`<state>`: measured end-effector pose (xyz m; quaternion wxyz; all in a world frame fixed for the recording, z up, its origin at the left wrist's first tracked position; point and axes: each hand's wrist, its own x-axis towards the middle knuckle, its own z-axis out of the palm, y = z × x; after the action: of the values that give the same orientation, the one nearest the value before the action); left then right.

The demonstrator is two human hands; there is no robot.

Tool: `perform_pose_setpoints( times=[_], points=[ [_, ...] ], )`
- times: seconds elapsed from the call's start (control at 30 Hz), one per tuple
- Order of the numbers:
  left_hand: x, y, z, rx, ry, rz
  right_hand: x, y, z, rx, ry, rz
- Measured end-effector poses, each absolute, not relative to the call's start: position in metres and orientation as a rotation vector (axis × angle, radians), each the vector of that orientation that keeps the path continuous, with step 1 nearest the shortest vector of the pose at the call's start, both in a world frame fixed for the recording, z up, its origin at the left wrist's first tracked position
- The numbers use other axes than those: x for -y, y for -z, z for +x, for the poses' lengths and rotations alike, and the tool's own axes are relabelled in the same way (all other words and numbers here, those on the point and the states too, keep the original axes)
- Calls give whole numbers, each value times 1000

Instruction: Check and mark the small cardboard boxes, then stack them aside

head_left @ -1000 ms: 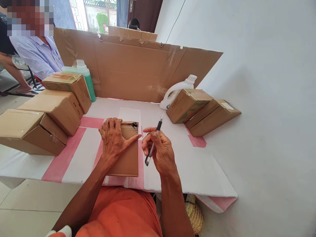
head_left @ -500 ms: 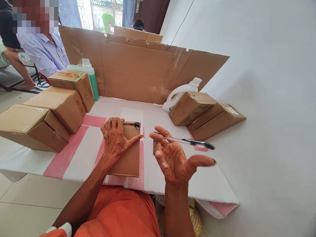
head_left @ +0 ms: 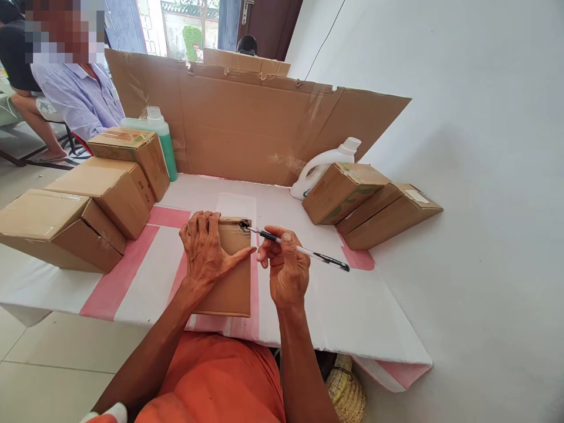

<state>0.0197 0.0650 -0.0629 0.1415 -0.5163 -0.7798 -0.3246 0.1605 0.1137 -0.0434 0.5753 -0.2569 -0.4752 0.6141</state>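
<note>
Lap: an orange garment (head_left: 211, 382) fills the bottom edge, with a woven straw basket (head_left: 348, 390) showing under the table's near edge.
Table: a white tabletop with pink stripes (head_left: 352, 305) spans the middle of the view.
Left hand: the left hand (head_left: 205, 249) lies flat and spread on a small flat brown cardboard box (head_left: 231, 288), fingers hooked over its far edge, thumb pointing right across the top.
Small box: it sits on the table's near middle, on a pink stripe, with a dark scribbled patch at its far right corner.
Right hand: the right hand (head_left: 284, 267), just beside the box, is closed around a black-and-clear ballpoint pen (head_left: 299, 249).
Pen: it lies nearly level, its tip at the dark patch, its cap end pointing right.
Left stack: three closed brown cardboard boxes (head_left: 106, 191) stand in a row, with a green plastic bottle with a white cap (head_left: 161, 138) behind.
Right stack: two tilted brown cardboard boxes (head_left: 365, 202) lean beside a white plastic jug (head_left: 321, 164).
Back: a flattened brown cardboard sheet (head_left: 247, 126) stands upright.
Beyond: a seated person in a pale blue shirt (head_left: 79, 97) at far left.
</note>
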Motion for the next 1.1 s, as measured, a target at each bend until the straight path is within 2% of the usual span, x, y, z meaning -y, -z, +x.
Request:
perform_pose_setpoints(
  times=[0.27,0.73,0.97,1.03,1.1],
  points=[
    [-65,65,22,2232,922,-1489,-117,58,147,1274,-1210,-736],
    [-65,63,24,2227,939,-1485,-121,57,163,1431,-1148,-867],
    [-65,61,25,2257,924,-1488,-134,57,180,1312,-1045,-968],
    [-65,61,25,2247,929,-1485,-148,58,184,1324,-971,-1041],
    [-64,61,24,2234,925,-1487,-165,62,185,1584,-874,-1276]
  ],
)
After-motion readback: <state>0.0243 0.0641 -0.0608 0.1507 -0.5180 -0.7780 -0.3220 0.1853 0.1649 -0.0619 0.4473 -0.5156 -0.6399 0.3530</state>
